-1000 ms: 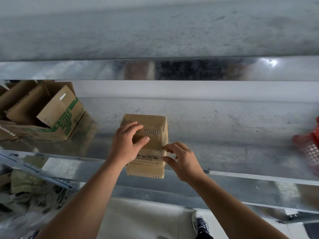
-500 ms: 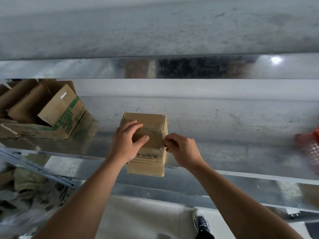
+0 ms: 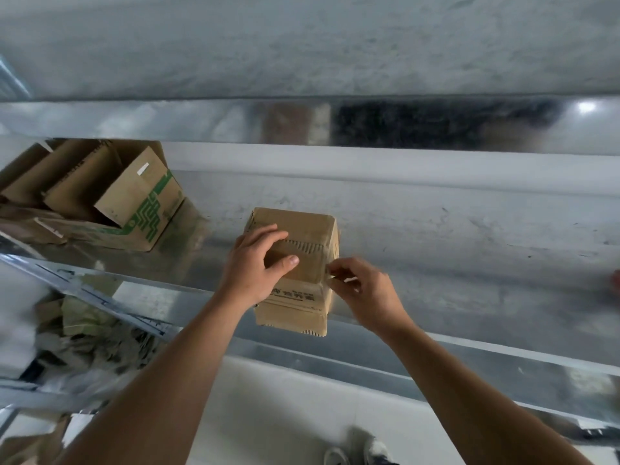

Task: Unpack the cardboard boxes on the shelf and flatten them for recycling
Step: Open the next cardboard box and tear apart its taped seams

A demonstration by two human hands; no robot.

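The shelf (image 3: pixel 469 290) is bright sheet metal, glossy, dimly mirroring. The small box (image 3: pixel 302 226) on it is matt brown corrugated cardboard, its flutes showing; a shiny strip (image 3: pixel 320 298) across it is perhaps clear tape. At 10 o'clock the open box (image 3: pixel 134 196) is matt cardboard, printed green. At 12 o'clock the wall (image 3: pixel 302 45) looks rough, grey.

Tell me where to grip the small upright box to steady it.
Probably its top, from the left: the box stands upright at the shelf's front edge, and the right hand pinches at its right top edge. The left hand grips there.
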